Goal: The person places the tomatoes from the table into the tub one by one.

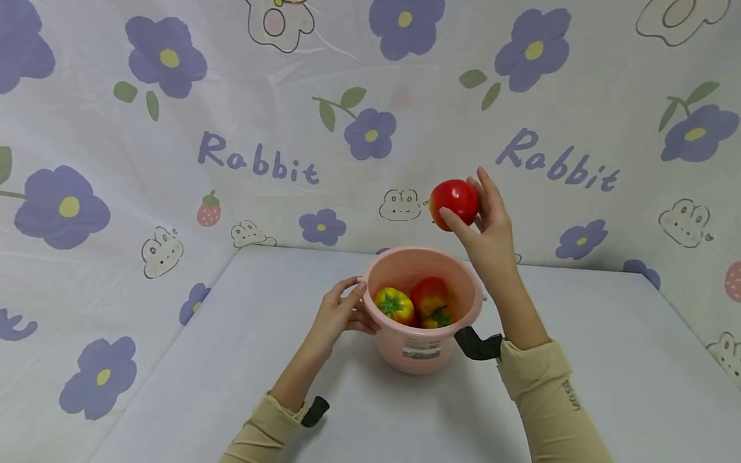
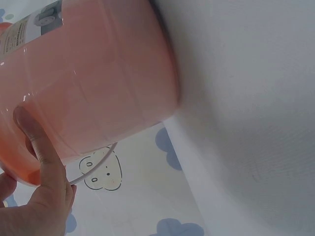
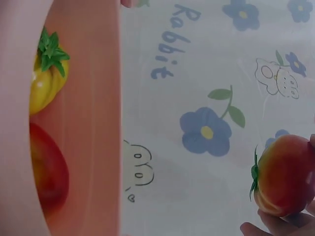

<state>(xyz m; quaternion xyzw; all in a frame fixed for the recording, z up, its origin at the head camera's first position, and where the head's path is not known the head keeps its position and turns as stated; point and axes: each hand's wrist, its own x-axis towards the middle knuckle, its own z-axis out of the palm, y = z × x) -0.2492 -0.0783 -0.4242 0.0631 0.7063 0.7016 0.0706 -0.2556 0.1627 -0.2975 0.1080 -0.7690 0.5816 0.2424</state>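
Observation:
A pink bucket [image 1: 417, 365] stands upright on the white table. My left hand [image 1: 341, 315] grips its left rim, with fingers against the outer wall in the left wrist view. Above the bucket's right rear side, my right hand [image 1: 491, 244] holds a red tomato [image 1: 454, 200] between thumb and fingers. Its green leafy top and a paler patch show in the right wrist view. Inside the bucket lie a yellow tomato [image 1: 393, 305] with a green top and a larger red one [image 1: 431, 299], side by side.
A thin white bail handle [image 2: 96, 167] hangs on the bucket's far side. The label [image 1: 421, 348] faces me. Behind the table [image 1: 260, 360] hangs a white cloth [image 1: 347, 64] printed with flowers and rabbits. A black wrist mount [image 1: 479, 344] sits near the bucket's right rim.

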